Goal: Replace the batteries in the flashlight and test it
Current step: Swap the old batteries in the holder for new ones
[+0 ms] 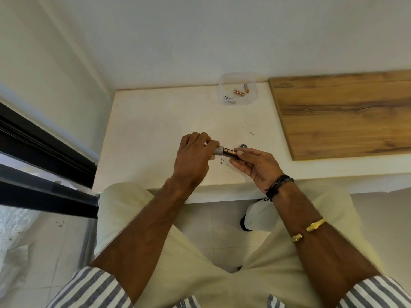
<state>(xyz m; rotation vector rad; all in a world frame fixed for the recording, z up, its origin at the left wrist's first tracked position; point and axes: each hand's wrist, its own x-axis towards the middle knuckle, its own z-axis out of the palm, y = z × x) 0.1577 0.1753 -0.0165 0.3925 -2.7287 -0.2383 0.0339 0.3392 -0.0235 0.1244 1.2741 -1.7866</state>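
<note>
My left hand (195, 155) grips the grey flashlight body (218, 150) over the white table, most of it hidden in my fingers. My right hand (253, 165) pinches a dark, copper-banded battery holder (230, 152) whose left end sits in the flashlight's open end. A small dark round cap (243, 146) lies on the table just beyond my right fingers. At the back, a clear plastic container (253, 100) holds a copper battery (239, 92), an orange-tipped battery (246, 87) and a small silvery piece (229, 100).
The white table (155, 134) ends at a wall behind and a front edge near my knees. A wooden board (347, 114) covers its right part. A dark window frame (44, 156) runs along the left. Small dark specks lie near my hands.
</note>
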